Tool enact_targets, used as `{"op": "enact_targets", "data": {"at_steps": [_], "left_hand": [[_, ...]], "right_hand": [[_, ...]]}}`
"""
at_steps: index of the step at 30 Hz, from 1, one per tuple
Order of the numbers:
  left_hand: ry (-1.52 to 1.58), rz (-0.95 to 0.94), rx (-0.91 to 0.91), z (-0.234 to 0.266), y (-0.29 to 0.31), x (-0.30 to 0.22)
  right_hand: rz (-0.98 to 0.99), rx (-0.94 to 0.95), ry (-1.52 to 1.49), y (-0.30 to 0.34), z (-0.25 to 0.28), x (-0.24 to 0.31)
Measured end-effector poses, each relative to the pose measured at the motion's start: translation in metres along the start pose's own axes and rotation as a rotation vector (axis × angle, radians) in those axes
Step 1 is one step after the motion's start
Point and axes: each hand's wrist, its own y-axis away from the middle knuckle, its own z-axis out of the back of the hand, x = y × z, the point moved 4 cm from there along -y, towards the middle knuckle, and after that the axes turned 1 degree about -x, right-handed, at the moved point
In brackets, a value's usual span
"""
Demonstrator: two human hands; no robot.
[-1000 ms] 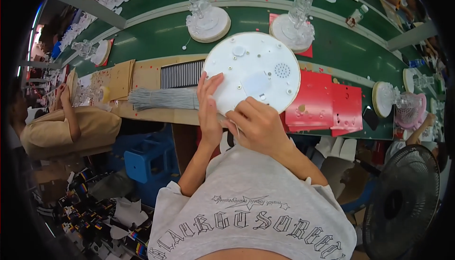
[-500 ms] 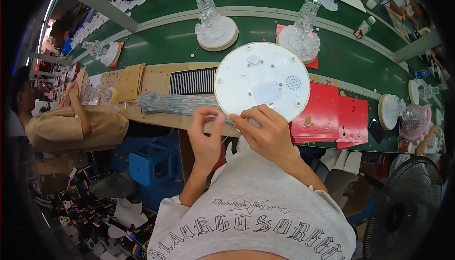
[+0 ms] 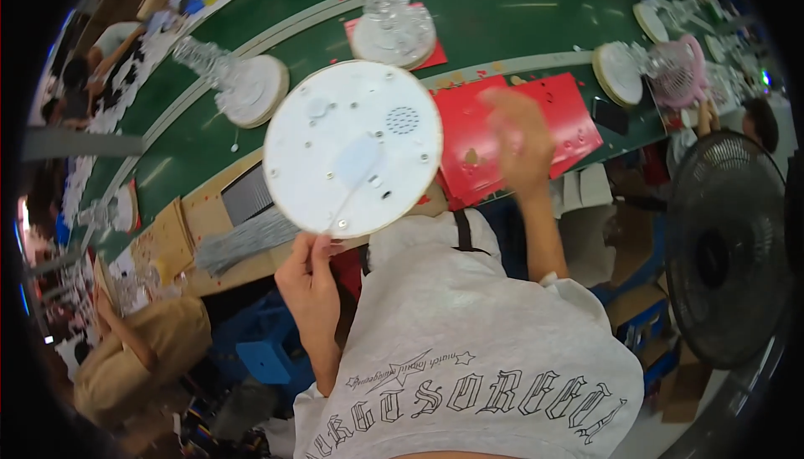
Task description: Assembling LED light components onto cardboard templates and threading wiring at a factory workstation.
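Note:
A round white disc (image 3: 310, 145) with small metal eyelets and a patch of dark holes lies in front of me. At its near edge, the thumb and fingers of my left hand (image 3: 310, 279) are pinched together on a thin pale strand (image 3: 347, 199) that runs up over the disc's face. My right hand (image 3: 521, 141) is away from the disc, over the red sheets (image 3: 477, 149). Its fingers are smeared by motion, so whether it holds anything cannot be made out. Left of the disc lies a bundle of thin grey strands (image 3: 243, 244).
Clear ornate lamp-like pieces on round bases (image 3: 251, 90) stand along the green table (image 3: 318, 19). A phone (image 3: 610, 116) and a pink fan (image 3: 677, 74) are at the right. A large dark fan (image 3: 724, 250) stands nearby. A co-worker (image 3: 151, 350) sits at left.
The view has turned toward the right. My right hand has left the disc's near edge and moved right, over the red sheets. My left hand stays at that edge, now pinched.

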Motion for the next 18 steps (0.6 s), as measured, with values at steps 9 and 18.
{"op": "enact_targets", "data": {"at_steps": [9,18], "left_hand": [[-0.44,-0.11,0.141,0.003,-0.013,-0.044],[-0.111,-0.089,0.148,-0.004,-0.018,-0.033]], "right_hand": [[-0.445,0.329,0.646,0.181,0.087,-0.322],[-0.517,0.505,0.837,0.172,0.084,-0.311]]}}
